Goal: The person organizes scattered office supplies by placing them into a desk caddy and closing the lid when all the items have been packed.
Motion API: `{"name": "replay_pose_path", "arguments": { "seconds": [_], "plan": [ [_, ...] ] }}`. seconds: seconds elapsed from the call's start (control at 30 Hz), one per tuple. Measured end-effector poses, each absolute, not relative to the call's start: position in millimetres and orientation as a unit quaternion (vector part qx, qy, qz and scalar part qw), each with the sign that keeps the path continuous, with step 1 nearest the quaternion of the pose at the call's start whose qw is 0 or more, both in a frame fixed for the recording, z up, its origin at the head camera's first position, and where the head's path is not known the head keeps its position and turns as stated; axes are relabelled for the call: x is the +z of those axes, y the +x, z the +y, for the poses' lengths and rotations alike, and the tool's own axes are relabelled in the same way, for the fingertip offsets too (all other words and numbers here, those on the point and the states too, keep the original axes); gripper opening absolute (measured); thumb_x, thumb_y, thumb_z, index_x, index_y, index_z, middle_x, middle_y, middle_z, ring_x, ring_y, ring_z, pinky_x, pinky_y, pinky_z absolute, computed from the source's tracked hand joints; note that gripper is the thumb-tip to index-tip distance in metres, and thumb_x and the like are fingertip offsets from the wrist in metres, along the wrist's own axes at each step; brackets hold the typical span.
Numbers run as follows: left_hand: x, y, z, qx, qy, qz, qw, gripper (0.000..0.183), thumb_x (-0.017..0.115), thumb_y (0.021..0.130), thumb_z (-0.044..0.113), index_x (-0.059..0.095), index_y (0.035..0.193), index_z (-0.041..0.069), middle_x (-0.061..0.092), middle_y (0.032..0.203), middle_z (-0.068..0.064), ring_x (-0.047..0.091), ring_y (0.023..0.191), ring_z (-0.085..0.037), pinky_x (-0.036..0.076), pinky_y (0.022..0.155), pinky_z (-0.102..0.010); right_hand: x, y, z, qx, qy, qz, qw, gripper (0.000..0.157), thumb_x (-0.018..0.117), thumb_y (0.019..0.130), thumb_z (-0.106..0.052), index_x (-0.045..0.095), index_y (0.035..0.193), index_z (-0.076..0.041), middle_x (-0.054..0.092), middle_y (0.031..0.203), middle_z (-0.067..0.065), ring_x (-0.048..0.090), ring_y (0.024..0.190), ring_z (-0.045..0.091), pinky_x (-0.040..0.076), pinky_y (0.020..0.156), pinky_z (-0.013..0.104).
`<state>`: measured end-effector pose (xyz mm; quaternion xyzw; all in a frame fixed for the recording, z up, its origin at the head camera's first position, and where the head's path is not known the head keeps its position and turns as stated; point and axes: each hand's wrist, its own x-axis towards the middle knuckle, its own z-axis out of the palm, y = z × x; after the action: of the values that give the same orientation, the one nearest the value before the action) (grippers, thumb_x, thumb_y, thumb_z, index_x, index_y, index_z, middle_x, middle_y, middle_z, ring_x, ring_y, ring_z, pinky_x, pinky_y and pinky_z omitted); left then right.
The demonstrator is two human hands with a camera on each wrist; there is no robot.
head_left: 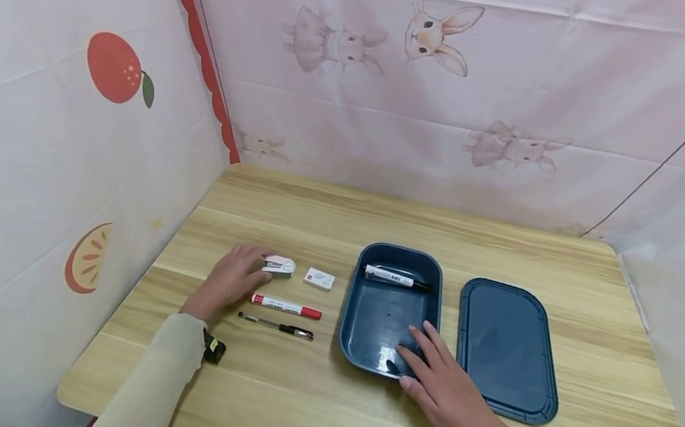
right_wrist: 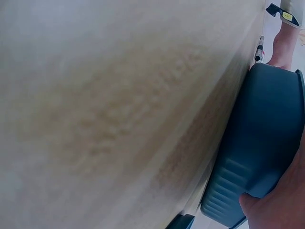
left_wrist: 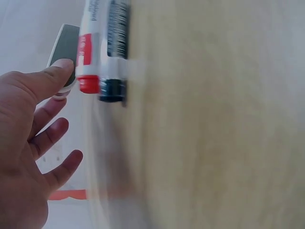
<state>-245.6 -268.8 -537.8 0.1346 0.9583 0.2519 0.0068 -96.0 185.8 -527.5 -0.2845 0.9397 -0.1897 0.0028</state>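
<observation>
Rabbit-print backdrop (head_left: 392, 113) behind wooden table (head_left: 294, 412)

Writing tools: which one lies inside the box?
The black-capped marker, inside the far end of the blue box; the red-capped marker and the gel pen lie on the wooden table.

Over here, a dark-blue rectangular plastic box (head_left: 370, 329) and matching flat plastic lid (head_left: 508, 345); a white-and-grey stapler (head_left: 281, 265); a white cylindrical marker (head_left: 280, 304), red-capped; streaky yellowish wood-grain tabletop (head_left: 294, 412); pink rabbit-printed cloth (head_left: 388, 148).

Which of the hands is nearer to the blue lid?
Right: the right hand touches the box, just beside the lid; the left hand is much farther left, pinching the stapler.
</observation>
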Motion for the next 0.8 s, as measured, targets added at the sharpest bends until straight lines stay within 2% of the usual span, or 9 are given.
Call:
{"name": "replay_pose_path", "arguments": {
  "seconds": [0.17,0.4,0.8],
  "plan": [
    [-530,-245,-263,0.256,0.135,0.957,-0.006,0.051,0.072,0.096,0.029,0.056,0.144,0.021,0.055,0.146,-0.009,0.046,0.136,-0.032,0.037,0.111,-0.058,-528,-96,186,-0.190,-0.289,0.938,-0.009,0.044,0.055,0.106,-0.036,0.058,0.146,-0.018,0.032,0.166,0.009,0.009,0.157,0.031,0.036,0.112,0.062],
    [-509,-245,-239,0.229,0.177,0.957,-0.025,0.051,0.073,0.096,0.027,0.057,0.143,0.017,0.057,0.145,-0.006,0.047,0.134,-0.030,0.037,0.112,-0.055,-529,-96,187,-0.192,-0.285,0.939,0.008,0.045,0.052,0.107,-0.038,0.056,0.149,-0.020,0.029,0.167,0.007,0.006,0.158,0.029,0.034,0.114,0.061],
    [-481,-247,-194,0.185,0.245,0.950,-0.050,0.048,0.074,0.096,0.032,0.061,0.140,0.019,0.061,0.140,-0.003,0.051,0.125,-0.025,0.045,0.104,-0.047,-528,-97,187,-0.190,-0.291,0.938,-0.003,0.046,0.050,0.108,-0.040,0.056,0.148,-0.019,0.030,0.167,0.008,0.008,0.158,0.029,0.036,0.113,0.060]
  ]
}}
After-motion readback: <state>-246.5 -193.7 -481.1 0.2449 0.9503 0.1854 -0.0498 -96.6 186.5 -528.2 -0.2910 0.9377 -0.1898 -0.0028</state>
